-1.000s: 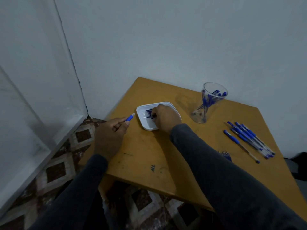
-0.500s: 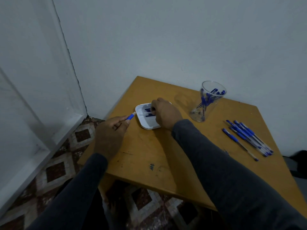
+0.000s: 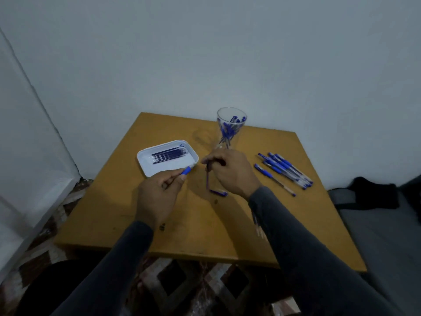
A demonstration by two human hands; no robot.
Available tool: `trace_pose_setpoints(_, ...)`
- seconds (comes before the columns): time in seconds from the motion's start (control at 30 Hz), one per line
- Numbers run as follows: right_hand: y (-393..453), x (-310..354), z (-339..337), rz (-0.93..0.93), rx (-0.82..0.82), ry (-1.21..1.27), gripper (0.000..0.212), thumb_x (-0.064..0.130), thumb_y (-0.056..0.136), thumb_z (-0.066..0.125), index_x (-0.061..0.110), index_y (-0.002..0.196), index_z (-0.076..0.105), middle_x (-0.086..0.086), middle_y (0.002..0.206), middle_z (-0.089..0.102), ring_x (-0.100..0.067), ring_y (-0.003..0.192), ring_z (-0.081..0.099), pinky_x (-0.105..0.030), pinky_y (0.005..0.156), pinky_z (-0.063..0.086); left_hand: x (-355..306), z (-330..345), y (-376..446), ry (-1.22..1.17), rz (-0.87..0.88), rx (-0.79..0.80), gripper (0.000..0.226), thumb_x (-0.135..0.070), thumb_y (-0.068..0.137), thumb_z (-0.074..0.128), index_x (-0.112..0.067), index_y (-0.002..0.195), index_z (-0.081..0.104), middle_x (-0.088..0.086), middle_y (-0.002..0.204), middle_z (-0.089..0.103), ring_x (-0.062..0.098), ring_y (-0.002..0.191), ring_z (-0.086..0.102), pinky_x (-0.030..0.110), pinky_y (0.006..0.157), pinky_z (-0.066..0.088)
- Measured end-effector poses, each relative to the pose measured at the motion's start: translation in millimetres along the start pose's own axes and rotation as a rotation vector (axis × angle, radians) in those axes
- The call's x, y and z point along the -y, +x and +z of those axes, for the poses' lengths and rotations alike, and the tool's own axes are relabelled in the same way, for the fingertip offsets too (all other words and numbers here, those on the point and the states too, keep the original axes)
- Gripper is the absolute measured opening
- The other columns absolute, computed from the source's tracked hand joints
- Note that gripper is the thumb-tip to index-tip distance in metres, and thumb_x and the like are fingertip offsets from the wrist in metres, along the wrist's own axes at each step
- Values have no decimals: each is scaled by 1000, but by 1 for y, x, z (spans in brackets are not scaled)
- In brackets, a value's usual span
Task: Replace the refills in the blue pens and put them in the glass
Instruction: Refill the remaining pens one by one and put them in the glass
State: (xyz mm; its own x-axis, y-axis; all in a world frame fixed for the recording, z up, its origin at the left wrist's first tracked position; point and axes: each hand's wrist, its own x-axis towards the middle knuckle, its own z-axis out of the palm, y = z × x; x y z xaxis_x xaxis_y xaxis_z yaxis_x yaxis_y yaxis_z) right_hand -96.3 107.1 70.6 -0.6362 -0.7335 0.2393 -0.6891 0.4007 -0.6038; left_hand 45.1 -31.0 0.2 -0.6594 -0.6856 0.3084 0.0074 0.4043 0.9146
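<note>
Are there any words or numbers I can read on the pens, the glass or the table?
None can be read.
Pens: any print is too small and blurred.
Glass: no label shows.
Table: a small dark mark, too blurred to read.
Tray: plain white.

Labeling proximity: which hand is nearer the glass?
Right. The right hand holds a refill just in front of the glass base. The left hand, gripping a pen barrel, sits farther off, by the tray.
</note>
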Motion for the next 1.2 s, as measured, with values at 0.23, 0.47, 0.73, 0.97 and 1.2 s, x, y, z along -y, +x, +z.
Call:
trace_pose_setpoints(0.23, -50, -40, -12, 199, -184, 313, 9, 15, 92, 74, 21, 99, 77, 11, 85, 69, -5, 80, 62, -24, 73, 53, -19, 41, -23, 18, 46, 133, 22, -27, 94, 69, -26, 115, 74, -11, 89, 74, 1, 80, 68, 11, 67, 49)
trace_pose_setpoints(0.47, -73, -41, -6, 309, -342, 641, 9, 13, 101, 62, 7, 101, 69, -5, 79, 66, -15, 68, 61, -29, 44, 50, -20, 50, -35, 65, 83, 197, 24, -24, 94, 69, -23, 118, 73, -16, 92, 72, 2, 81, 67, 14, 69, 53)
trace_pose_setpoints(0.73, -74, -30, 6, 399, -261, 797, 14, 19, 106, 53, 6, 108, 58, -9, 94, 76, -22, 76, 71, -34, 49, 55, -16, 45, -39, 87, 63, 211, 24, -26, 95, 67, -32, 118, 67, -16, 93, 71, 2, 83, 67, 13, 71, 54)
trace_pose_setpoints(0.97, -73, -26, 6, 396, -236, 815, 17, 18, 107, 53, 3, 110, 58, -9, 93, 76, -23, 75, 70, -32, 48, 55, -15, 45, -39, 70, 41, 220, 26, -24, 94, 67, -24, 120, 69, -19, 98, 68, -1, 85, 66, 9, 70, 52)
trace_pose_setpoints(1.2, -71, -25, 5, 421, -221, 848, 9, 14, 105, 55, 7, 107, 61, -11, 92, 76, -20, 72, 70, -30, 47, 55, -13, 45, -37, 56, 40, 216, 26, -25, 94, 67, -26, 120, 70, -16, 98, 70, 2, 84, 68, 16, 72, 56)
